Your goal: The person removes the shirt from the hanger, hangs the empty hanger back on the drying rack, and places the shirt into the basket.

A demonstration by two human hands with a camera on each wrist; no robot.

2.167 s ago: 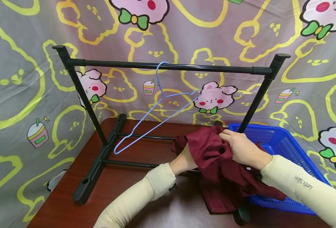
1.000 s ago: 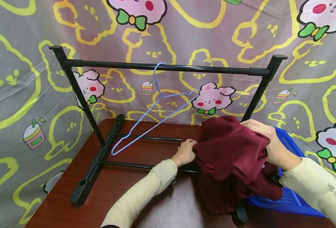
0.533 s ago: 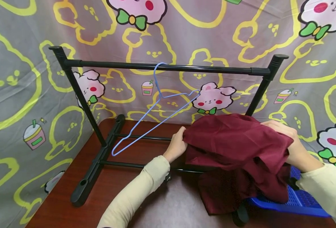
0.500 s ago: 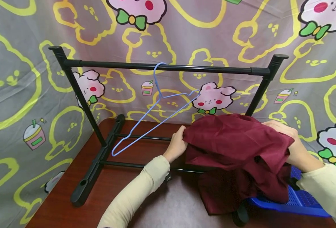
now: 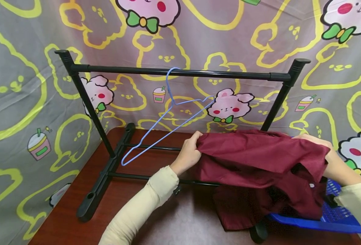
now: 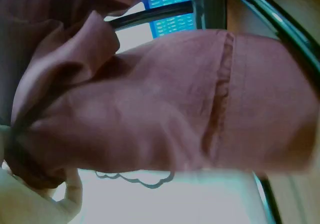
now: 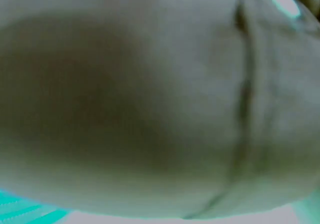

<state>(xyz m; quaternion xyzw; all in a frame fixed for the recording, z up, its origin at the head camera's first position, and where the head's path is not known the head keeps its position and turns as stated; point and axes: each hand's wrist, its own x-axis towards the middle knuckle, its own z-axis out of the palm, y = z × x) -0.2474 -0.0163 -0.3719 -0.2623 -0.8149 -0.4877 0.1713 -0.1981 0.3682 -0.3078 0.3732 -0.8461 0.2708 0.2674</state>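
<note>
A maroon shirt (image 5: 260, 153) with a small white button is stretched sideways between my two hands at the right of the head view. My left hand (image 5: 186, 154) pinches its left edge, thumb on the near side. The right hand (image 5: 336, 163) grips the opposite top corner, its fingertips partly covered by cloth. Lower folds hang over the rack's right foot and the basket's edge. In the left wrist view, a seamed panel of the shirt (image 6: 150, 108) spans the picture, with my left fingers (image 6: 74, 194) at the lower left. Blurred fabric fills most of the right wrist view.
A black garment rack (image 5: 223, 74) stands on the reddish-brown table (image 5: 67, 204). From its top bar hangs a bare blue wire hanger (image 5: 157, 122), turned at an angle. A blue plastic basket (image 5: 318, 224) sits at the right, partly under the shirt. A patterned curtain closes off the back.
The shirt has gone from a bunched heap to a stretched span. My left hand came out of the folds onto its left edge; my right hand moved rightward with the other corner.
</note>
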